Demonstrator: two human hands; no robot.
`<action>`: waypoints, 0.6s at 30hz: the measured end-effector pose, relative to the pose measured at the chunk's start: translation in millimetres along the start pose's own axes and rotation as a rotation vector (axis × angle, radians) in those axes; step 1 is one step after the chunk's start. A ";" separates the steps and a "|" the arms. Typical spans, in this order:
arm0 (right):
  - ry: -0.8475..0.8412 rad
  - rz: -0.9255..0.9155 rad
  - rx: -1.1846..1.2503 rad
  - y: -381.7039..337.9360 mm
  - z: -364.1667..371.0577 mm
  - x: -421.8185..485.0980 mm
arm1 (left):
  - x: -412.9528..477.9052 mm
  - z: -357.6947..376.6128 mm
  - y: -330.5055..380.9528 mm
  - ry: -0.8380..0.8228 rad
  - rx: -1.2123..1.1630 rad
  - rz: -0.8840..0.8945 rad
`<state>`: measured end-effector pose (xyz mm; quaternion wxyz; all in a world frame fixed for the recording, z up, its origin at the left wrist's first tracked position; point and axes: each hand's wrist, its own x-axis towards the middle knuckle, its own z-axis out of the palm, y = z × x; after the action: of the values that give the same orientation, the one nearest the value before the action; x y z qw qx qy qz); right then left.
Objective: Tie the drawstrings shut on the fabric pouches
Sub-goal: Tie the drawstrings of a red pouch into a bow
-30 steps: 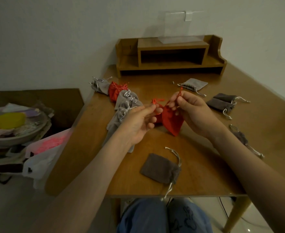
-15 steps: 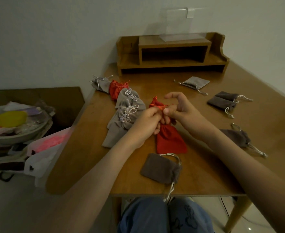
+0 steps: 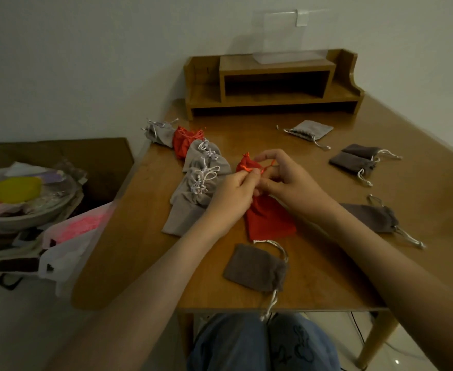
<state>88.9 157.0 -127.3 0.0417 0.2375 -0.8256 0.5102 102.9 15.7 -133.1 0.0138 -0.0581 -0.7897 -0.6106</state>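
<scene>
A red pouch [image 3: 266, 218] lies flat on the wooden table [image 3: 327, 277], its gathered neck pointing away from me. My left hand [image 3: 233, 192] pinches its red drawstring [image 3: 260, 170] at the neck. My right hand [image 3: 286, 178] also holds the drawstring, the cord looped around its raised fingers. To the left lies a row of tied pouches [image 3: 201, 180], light grey with one red. A dark grey pouch [image 3: 256, 267] rests near the front edge, one cord hanging over it.
Loose pouches lie to the right: a light grey one [image 3: 311, 129], two dark ones [image 3: 359, 159] and another dark one [image 3: 372, 216]. A wooden desk shelf [image 3: 273, 84] stands at the back. Bags and a bowl of clutter [image 3: 32, 207] sit left of the table.
The red pouch went from hanging between my hands to lying flat on the table. My hands came together at its neck and my right fingers now loop the cord.
</scene>
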 end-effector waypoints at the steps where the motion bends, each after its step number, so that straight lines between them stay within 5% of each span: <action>1: 0.022 0.000 -0.015 0.2 -0.4 -0.5 | 0.1 0.2 0.5 0.014 -0.013 0.000; 7: 0.129 -0.008 -0.099 1.9 2.2 -2.9 | 1.8 -0.3 -1.1 0.024 -0.082 0.025; 18: 0.174 -0.300 -0.459 7.6 6.0 -3.3 | 4.8 1.0 -3.0 0.046 -0.189 -0.053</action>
<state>89.6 155.7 -137.4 0.2404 0.2967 -0.8683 0.3166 97.8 16.3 -135.9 0.0099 -0.0242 -0.7293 -0.6837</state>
